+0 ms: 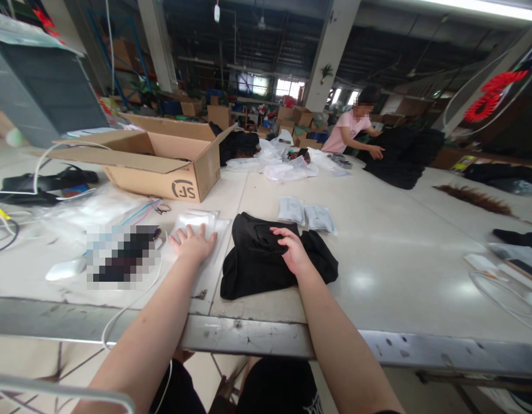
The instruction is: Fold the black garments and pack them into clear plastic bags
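My left hand (193,246) lies with fingers spread on a stack of flat white plastic packets (199,219), left of a folded black garment (259,267). My right hand (295,253) is over the garment's right half, its fingers stretched leftward and slightly apart beside a loop of black cloth. Whether its fingertips press on the fabric is hard to tell. The garment lies close to the table's front edge. Just behind it are two small white packets with printing, the left packet (291,210) and the right packet (320,219).
An open cardboard box (162,181) stands at the back left. A blurred-out dark object (123,253), a white cable and clear plastic bags (93,210) lie left. Beyond the table, a person in pink (347,129) handles a tall black stack (404,155). Brown fur-like strip (473,197) lies right.
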A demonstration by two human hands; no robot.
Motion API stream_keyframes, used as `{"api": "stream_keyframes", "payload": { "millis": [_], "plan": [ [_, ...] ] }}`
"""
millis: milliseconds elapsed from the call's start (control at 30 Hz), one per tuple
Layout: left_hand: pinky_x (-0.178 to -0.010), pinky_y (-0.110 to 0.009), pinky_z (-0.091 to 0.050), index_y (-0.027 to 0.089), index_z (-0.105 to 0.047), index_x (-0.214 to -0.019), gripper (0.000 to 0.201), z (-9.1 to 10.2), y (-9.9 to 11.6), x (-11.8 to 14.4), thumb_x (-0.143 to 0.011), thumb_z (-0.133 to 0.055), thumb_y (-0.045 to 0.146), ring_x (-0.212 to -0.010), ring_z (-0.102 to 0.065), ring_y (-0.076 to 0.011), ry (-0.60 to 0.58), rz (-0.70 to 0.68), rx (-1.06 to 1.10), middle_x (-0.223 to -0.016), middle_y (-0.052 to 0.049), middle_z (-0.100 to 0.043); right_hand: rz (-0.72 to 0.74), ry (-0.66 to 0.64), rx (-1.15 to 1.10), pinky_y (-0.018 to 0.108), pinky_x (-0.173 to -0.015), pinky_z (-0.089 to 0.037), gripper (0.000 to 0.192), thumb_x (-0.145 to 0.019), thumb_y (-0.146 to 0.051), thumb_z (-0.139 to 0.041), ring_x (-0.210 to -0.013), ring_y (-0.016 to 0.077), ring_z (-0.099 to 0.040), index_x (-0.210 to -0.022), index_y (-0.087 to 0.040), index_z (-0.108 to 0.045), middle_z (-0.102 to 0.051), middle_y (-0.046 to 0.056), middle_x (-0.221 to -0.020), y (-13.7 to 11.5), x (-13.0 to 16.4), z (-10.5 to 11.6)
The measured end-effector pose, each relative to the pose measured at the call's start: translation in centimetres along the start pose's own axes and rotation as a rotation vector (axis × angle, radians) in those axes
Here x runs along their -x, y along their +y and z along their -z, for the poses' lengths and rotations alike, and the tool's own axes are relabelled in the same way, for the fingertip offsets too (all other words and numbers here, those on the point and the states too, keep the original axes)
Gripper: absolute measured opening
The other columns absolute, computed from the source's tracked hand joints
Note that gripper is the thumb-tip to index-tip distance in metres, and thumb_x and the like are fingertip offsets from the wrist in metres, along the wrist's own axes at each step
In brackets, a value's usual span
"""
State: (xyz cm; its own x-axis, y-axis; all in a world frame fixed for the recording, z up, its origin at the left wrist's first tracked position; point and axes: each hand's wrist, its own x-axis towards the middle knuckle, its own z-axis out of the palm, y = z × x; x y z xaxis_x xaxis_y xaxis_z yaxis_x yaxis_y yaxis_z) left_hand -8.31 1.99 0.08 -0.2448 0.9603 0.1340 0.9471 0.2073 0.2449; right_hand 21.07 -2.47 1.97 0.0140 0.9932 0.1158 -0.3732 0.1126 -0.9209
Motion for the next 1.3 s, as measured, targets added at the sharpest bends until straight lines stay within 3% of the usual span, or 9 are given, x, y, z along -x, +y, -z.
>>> {"api": "stream_keyframes", "payload": {
  "millis": [200, 433, 567, 667, 800, 967, 1100, 1233, 1300],
  "plan": [
    [-0.109, -0.073, -0.012, 0.026, -0.04, -0.152, 0.073, 0.1, -0.3, -0.4, -0.089, -0.039, 0.063, -0.147, -0.016, -0.0511, -0.115, -0.089, 0.002, -0.162, -0.022, -0.024, -0.012, -0.015, 0.061, 0.044, -0.103, -0.041, 0.026, -0.061, -0.016, -0.055, -0.123, 0.0291, -0.055, -0.078, -0.026, -0.072, -0.072, -0.001, -0.115, 0.2, -0.1, 0.1],
    [-0.109, -0.073, -0.015, 0.022, -0.042, -0.15, 0.073, 0.2, -0.7, -0.7, -0.089, -0.041, 0.062, -0.146, -0.019, -0.05, -0.101, -0.138, -0.018, -0.161, -0.021, -0.027, 0.017, -0.016, 0.119, 0.043, -0.102, -0.042, 0.025, -0.062, -0.017, -0.055, -0.118, 0.0288, -0.058, -0.078, -0.024, -0.072, -0.073, 0.0, -0.114, 0.2, 0.0, 0.1],
    [-0.113, -0.063, -0.025, 0.012, -0.054, -0.139, 0.062, 1.3, 0.2, 0.3, -0.09, -0.045, 0.049, -0.142, -0.033, -0.0427, 0.097, -0.282, 0.14, -0.15, -0.023, -0.045, 0.112, 0.045, 0.209, 0.044, -0.104, -0.042, 0.023, -0.064, -0.018, -0.053, -0.118, 0.0283, -0.06, -0.079, -0.023, -0.07, -0.073, 0.002, -0.114, 0.8, -0.1, -0.4],
    [-0.1, -0.043, -0.045, 0.016, -0.071, -0.105, 0.045, 2.3, 2.3, 2.2, -0.094, -0.041, 0.047, -0.11, -0.062, -0.0303, 0.145, -0.384, 0.453, -0.111, -0.016, -0.07, 0.244, 0.096, 0.3, 0.046, -0.104, -0.042, 0.021, -0.069, -0.019, -0.054, -0.119, 0.0276, -0.059, -0.084, -0.023, -0.068, -0.07, 0.004, -0.118, 1.1, 0.0, -1.0],
    [-0.07, -0.036, -0.054, 0.017, -0.07, -0.072, 0.057, 2.0, 5.6, 4.7, -0.09, -0.044, 0.065, -0.068, -0.066, -0.022, -0.34, -0.256, 0.932, -0.073, -0.01, -0.069, 0.547, 0.109, 0.556, 0.048, -0.109, -0.039, 0.017, -0.078, -0.02, -0.059, -0.122, 0.0261, -0.057, -0.093, -0.022, -0.065, -0.065, 0.008, -0.124, 0.2, 0.8, -2.0],
    [-0.087, -0.039, -0.057, 0.011, -0.072, -0.086, 0.054, 1.4, 7.4, 5.7, -0.083, -0.062, 0.064, -0.087, -0.072, -0.0254, -0.682, -0.025, 1.456, -0.094, -0.016, -0.074, 0.739, 0.117, 0.644, 0.05, -0.11, -0.04, 0.018, -0.087, -0.024, -0.057, -0.126, 0.0267, -0.054, -0.105, -0.023, -0.06, -0.059, 0.011, -0.13, -1.0, 2.2, -3.5],
    [-0.097, -0.042, -0.054, 0.013, -0.069, -0.108, 0.055, 2.6, 7.4, 6.2, -0.088, -0.056, 0.063, -0.099, -0.071, -0.0256, -0.97, -0.058, 1.78, -0.106, -0.015, -0.074, 0.691, 0.062, 0.575, 0.051, -0.112, -0.039, 0.033, -0.089, -0.026, -0.056, -0.134, 0.0268, -0.048, -0.122, -0.024, -0.052, -0.051, 0.012, -0.14, -0.4, 2.7, -4.3],
    [-0.097, -0.044, -0.054, 0.016, -0.062, -0.126, 0.055, 3.6, 7.3, 6.7, -0.093, -0.049, 0.058, -0.11, -0.067, -0.0266, -1.047, -0.063, 1.978, -0.122, -0.014, -0.069, 0.588, -0.05, 0.669, 0.049, -0.115, -0.038, 0.06, -0.088, -0.03, -0.058, -0.14, 0.0262, -0.041, -0.143, -0.026, -0.037, -0.042, 0.011, -0.15, 0.6, 2.9, -4.6],
    [-0.093, -0.043, -0.056, 0.017, -0.061, -0.129, 0.049, 3.6, 7.2, 6.7, -0.094, -0.053, 0.051, -0.108, -0.068, -0.0259, -1.019, -0.039, 1.975, -0.121, -0.013, -0.069, 0.566, -0.064, 0.766, 0.049, -0.116, -0.035, 0.055, -0.091, -0.034, -0.055, -0.14, 0.0262, -0.041, -0.143, -0.024, -0.04, -0.043, 0.012, -0.149, 0.7, 2.8, -4.6]
  ]
}}
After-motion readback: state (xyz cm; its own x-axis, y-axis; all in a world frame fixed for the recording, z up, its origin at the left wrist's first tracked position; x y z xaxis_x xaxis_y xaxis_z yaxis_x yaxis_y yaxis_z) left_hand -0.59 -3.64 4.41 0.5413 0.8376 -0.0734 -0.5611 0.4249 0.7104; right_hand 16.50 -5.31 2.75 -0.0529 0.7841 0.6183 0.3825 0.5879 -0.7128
